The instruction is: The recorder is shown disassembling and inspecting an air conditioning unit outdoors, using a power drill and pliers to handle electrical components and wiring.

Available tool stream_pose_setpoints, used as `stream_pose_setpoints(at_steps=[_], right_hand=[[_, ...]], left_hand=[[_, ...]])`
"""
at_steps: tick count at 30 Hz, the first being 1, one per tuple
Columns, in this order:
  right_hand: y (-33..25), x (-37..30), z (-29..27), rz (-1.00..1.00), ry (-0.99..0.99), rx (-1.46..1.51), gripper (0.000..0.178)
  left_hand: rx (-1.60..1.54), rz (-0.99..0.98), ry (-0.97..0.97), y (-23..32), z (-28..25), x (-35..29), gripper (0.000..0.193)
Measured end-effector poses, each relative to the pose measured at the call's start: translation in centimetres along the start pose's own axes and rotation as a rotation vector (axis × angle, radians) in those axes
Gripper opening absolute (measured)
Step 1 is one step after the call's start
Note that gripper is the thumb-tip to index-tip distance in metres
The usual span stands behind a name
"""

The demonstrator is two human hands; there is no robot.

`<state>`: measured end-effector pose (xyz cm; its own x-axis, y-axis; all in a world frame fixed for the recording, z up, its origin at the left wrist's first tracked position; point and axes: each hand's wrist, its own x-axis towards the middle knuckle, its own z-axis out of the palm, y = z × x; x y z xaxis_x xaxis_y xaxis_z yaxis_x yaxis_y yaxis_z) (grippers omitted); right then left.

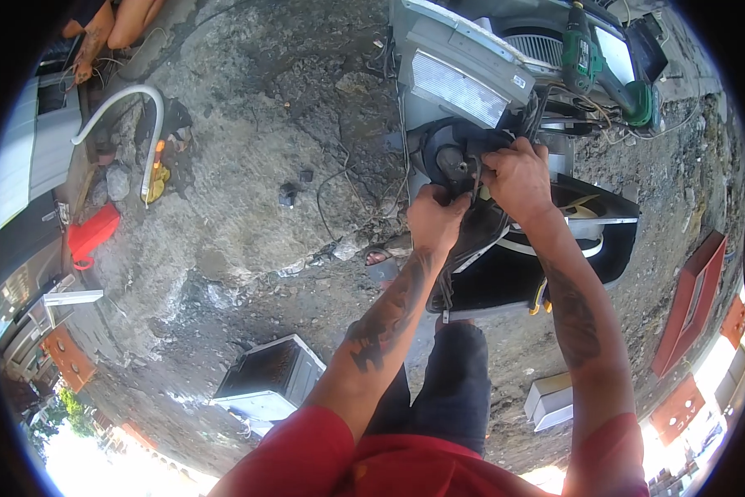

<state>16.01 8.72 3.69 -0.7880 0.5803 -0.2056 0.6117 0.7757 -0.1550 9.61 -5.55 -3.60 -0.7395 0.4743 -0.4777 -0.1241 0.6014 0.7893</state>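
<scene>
- Left hand (435, 217): its fingers were bent and bunched against the lower edge of a dark round part (454, 161); whether they pinched anything could not be told.
- Right hand (517, 174): its fingers curled in at the same part's right side; their grasp was partly hidden.
- The dark round part lay between the hands, at the lower edge of a gray housing (459, 87).
- A green drill (580, 58) lay near the housing's upper right corner.
- A black shell (505, 277) lay below the hands, with a yellow-handled tool (539, 298) at its lower edge.
- On the ground (248, 199), toward its left edge, were a curved white hose (159, 112) and a red bag (93, 234).
</scene>
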Motion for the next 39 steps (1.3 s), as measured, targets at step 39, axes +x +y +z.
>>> stream_pose_setpoints(at_steps=[39], right_hand=[[0.6, 0.1, 1.5, 0.08, -0.047, 0.056, 0.016]], left_hand=[[0.158, 0.226, -0.157, 2.7, -1.5, 6.0, 0.036]])
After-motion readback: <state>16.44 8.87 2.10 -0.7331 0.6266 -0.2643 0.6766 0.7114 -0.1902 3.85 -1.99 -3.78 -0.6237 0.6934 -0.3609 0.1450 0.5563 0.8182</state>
